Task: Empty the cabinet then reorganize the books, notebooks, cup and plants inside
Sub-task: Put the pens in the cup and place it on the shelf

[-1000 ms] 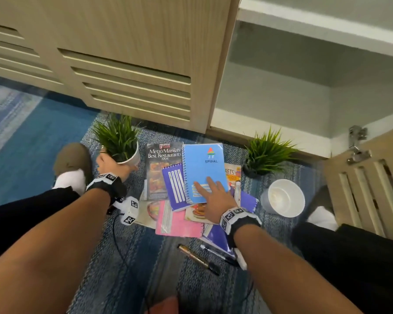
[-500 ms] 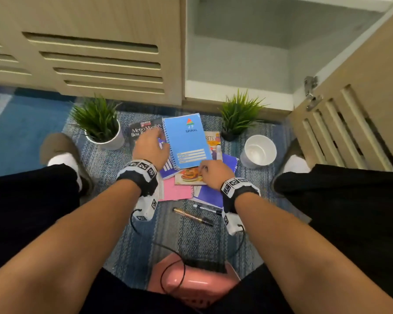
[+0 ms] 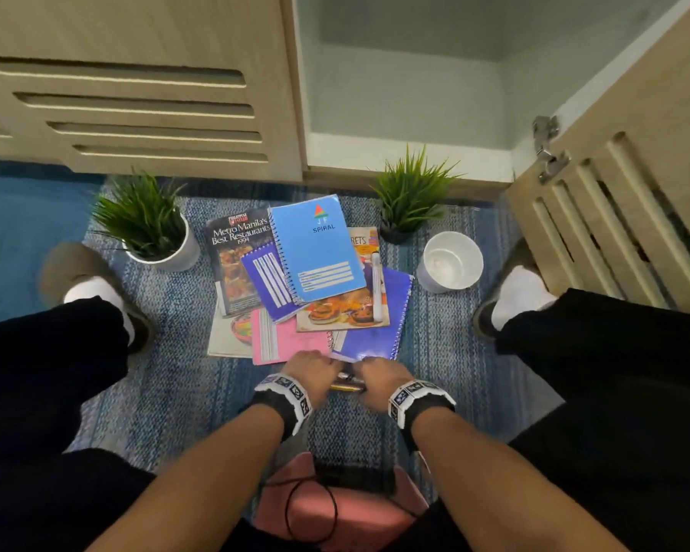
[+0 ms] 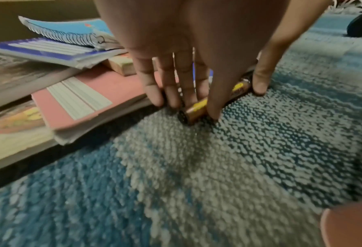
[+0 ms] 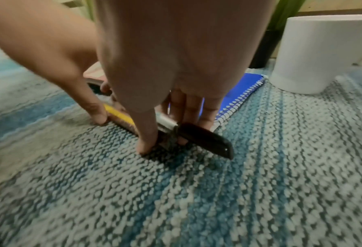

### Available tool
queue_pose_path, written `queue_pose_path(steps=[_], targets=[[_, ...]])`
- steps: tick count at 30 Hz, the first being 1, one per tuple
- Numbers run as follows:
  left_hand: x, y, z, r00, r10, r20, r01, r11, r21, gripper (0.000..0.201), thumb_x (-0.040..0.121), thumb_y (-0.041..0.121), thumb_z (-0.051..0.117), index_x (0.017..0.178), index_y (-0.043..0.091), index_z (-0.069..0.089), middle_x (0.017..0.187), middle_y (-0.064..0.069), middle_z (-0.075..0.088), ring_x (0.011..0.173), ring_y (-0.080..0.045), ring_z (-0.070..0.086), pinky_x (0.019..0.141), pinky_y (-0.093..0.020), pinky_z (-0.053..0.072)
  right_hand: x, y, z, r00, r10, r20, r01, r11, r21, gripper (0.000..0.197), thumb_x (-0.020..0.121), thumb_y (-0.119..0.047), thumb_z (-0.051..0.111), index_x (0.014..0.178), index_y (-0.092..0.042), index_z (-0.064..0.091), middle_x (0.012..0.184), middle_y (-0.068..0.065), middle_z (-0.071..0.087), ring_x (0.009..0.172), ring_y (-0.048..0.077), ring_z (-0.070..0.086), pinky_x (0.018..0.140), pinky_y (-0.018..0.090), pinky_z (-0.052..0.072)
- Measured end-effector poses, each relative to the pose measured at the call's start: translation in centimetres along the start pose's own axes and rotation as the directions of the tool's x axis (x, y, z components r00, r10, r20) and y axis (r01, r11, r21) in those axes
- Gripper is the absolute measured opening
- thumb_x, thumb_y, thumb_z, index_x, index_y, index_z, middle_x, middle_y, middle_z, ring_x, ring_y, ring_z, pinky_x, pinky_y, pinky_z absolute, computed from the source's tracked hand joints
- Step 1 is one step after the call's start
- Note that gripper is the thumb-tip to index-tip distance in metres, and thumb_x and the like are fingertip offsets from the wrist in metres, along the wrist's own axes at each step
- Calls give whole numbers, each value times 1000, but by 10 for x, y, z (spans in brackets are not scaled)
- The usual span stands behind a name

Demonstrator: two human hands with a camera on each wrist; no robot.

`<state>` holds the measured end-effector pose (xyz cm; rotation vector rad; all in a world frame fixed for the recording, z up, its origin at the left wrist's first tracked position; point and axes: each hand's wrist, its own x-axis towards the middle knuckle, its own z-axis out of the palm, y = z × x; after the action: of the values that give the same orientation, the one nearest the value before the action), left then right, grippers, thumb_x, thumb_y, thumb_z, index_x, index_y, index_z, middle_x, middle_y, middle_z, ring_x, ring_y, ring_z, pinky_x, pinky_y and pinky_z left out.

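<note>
Books and notebooks lie in a loose pile on the rug: a light blue spiral notebook on top, a restaurant book, a pink notebook and a dark blue spiral notebook. A plant in a white pot stands on the left, a plant in a dark pot and a white cup on the right. At the pile's near edge my left hand pinches a brown-and-yellow pen. My right hand pinches that pen and a black-capped pen against the rug.
The open cabinet holds nothing; its slatted door swings out on the right. My feet flank the pile. A white marker lies on the books. A pink object sits below my arms.
My left hand left the white-potted plant and my right left the blue notebook. Both drew back to the near edge of the pile and closed on the pens.
</note>
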<state>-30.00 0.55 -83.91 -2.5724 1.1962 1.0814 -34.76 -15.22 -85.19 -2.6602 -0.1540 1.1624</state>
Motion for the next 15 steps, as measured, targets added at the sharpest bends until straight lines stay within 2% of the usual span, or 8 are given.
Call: queue_pose_path(steps=[2, 4, 7, 10, 12, 14, 15], targets=[[-1, 0, 2, 999, -34, -15, 33, 995, -96, 46, 83, 18, 60, 125, 13, 43, 112, -12, 66, 100, -34, 62, 76, -39, 47, -1, 5, -6, 999, -12, 38, 9, 996, 86, 29, 84, -25, 69, 112, -17, 68, 112, 8, 63, 106, 33, 64, 86, 41, 54], [-2, -1, 3, 995, -97, -22, 88, 965, -247, 49, 80, 15, 60, 124, 14, 39, 106, -13, 65, 95, -35, 63, 74, -40, 51, -3, 12, -11, 998, -14, 55, 5, 987, 161, 25, 88, -29, 68, 111, -20, 69, 111, 7, 56, 107, 34, 62, 89, 39, 51], [-2, 3, -2, 992, -117, -41, 86, 886, -456, 56, 79, 17, 55, 131, 16, 35, 117, -13, 60, 98, -35, 63, 81, -47, 53, -4, 20, -19, 997, 36, 74, -53, 971, 235, 30, 93, -27, 55, 120, -27, 67, 126, 12, 52, 117, 34, 58, 99, 39, 47], [1, 15, -7, 984, -150, -92, 68, 806, -588, 40, 86, 24, 49, 125, 19, 39, 118, -12, 57, 97, -31, 61, 85, -46, 51, -5, 17, -32, 993, 94, 65, -109, 947, 301, 30, 91, -27, 47, 117, -21, 59, 123, 13, 62, 111, 31, 61, 95, 39, 49], [4, 22, -12, 978, -188, -86, 99, 794, -599, 30, 93, 27, 45, 122, 18, 45, 117, -12, 57, 99, -29, 59, 87, -42, 49, -6, 14, -42, 992, 127, 28, -128, 923, 363, 22, 92, -24, 48, 111, -15, 53, 116, 15, 66, 100, 31, 62, 89, 41, 50], [5, 25, -22, 965, -252, -76, 158, 787, -596, 26, 97, 23, 42, 118, 15, 54, 119, -13, 59, 103, -29, 59, 88, -37, 48, -8, 13, -49, 987, 143, -68, -103, 905, 413, 19, 90, -15, 52, 104, -10, 62, 112, 15, 65, 101, 33, 64, 88, 42, 52], [5, 23, -28, 957, -283, -67, 180, 758, -626, 23, 97, 20, 43, 112, 12, 58, 116, -14, 61, 101, -28, 60, 85, -36, 48, -10, 13, -54, 978, 156, -135, -81, 892, 445, 16, 87, -13, 55, 98, -10, 66, 111, 12, 63, 100, 34, 64, 88, 43, 53]])
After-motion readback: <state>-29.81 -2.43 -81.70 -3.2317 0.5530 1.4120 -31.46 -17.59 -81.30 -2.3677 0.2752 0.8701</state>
